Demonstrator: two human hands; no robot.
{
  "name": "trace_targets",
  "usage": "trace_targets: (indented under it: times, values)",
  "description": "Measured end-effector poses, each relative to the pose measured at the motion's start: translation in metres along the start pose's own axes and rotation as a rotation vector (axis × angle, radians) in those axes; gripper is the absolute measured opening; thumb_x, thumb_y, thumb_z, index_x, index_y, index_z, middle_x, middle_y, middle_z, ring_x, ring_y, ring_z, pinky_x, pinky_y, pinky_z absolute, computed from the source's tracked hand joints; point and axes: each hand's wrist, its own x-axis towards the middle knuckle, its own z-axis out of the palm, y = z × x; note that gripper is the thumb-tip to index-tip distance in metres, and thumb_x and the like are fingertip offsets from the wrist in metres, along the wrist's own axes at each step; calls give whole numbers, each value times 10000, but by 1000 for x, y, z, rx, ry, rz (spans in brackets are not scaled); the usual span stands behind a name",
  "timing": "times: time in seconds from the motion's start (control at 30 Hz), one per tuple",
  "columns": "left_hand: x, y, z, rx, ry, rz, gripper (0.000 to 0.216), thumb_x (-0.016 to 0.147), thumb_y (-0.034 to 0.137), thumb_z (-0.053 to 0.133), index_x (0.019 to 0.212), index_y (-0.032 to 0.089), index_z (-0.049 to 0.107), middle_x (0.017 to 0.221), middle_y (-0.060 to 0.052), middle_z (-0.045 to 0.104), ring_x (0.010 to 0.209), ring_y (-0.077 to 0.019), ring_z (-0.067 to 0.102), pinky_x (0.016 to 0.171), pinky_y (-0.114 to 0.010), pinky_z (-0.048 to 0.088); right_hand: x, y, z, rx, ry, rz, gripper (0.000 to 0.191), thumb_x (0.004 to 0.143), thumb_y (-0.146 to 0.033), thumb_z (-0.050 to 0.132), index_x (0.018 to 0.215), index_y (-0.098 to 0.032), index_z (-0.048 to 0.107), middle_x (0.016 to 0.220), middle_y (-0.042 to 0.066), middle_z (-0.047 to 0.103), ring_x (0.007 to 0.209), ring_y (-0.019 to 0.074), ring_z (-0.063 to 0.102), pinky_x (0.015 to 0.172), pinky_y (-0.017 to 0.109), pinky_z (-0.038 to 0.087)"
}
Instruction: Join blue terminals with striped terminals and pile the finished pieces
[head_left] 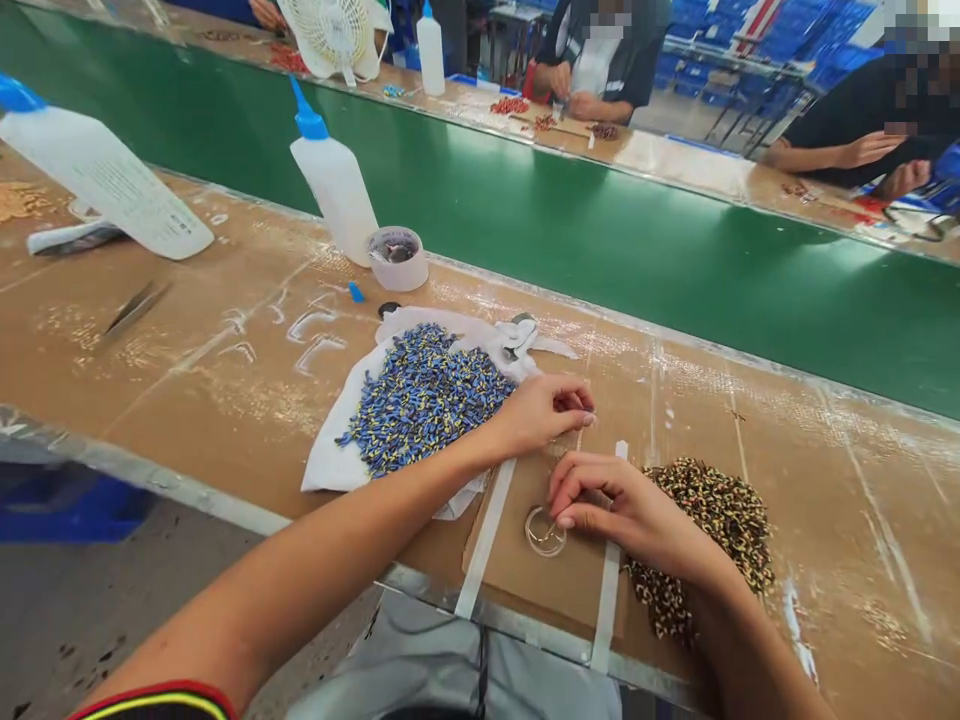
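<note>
My left hand hovers over the cardboard with thumb and fingertips pinched together; whatever lies between them is too small to make out. Below and to its right, my right hand is also closed in a pinch, its fingertips at the rim of a small round clear dish. What those fingers hold, if anything, is hidden. The dish sits on a cardboard pad fixed with white tape strips. Left of the pad, a heap of small blue, yellow and dark pieces lies on white cloth. A heap of brown-and-yellow pieces lies beside my right wrist.
Behind the blue heap stand a blue-tipped squeeze bottle and a tape roll. Another bottle leans at left, above tweezers. Beyond the green belt, co-workers sit at the far bench, with a fan.
</note>
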Motion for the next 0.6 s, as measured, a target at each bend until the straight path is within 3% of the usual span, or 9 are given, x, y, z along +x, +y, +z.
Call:
trace_targets:
  times: [0.13,0.27,0.33,0.5,0.6]
  values:
    - [-1,2,0,17,2,19,66,796,174,621,849,134,624,736,-10,622,699,-117,562,674,-251,437,-2,-3,1,27,30,19,165,888,-303,613,775,-199,674,860,14,663,798,140,619,753,280,472]
    - [-3,4,-1,50,-4,24,75,802,173,622,866,134,630,798,-23,646,733,-125,583,691,-253,450,-7,-3,-9,65,142,56,152,891,-301,609,800,-194,666,856,28,707,814,156,648,758,287,491]
    - [-3,4,-1,56,-31,-14,95,803,189,629,881,137,646,811,-33,661,742,-135,598,700,-262,461,-11,-2,-18,96,272,53,162,888,-323,612,813,-190,667,857,47,719,807,167,662,743,297,513]
    - [-3,3,-3,71,-124,-98,116,804,222,637,879,146,684,752,-45,677,714,-154,609,671,-272,470,-17,4,-33,44,824,-4,147,862,-329,647,831,-186,651,829,58,731,708,148,667,651,271,542]
    - [-2,4,-4,48,-156,-107,121,803,235,639,867,149,695,739,-40,678,700,-151,609,661,-266,469,-15,10,-31,-28,968,2,153,852,-333,657,859,-181,649,806,62,731,691,160,676,626,283,547]
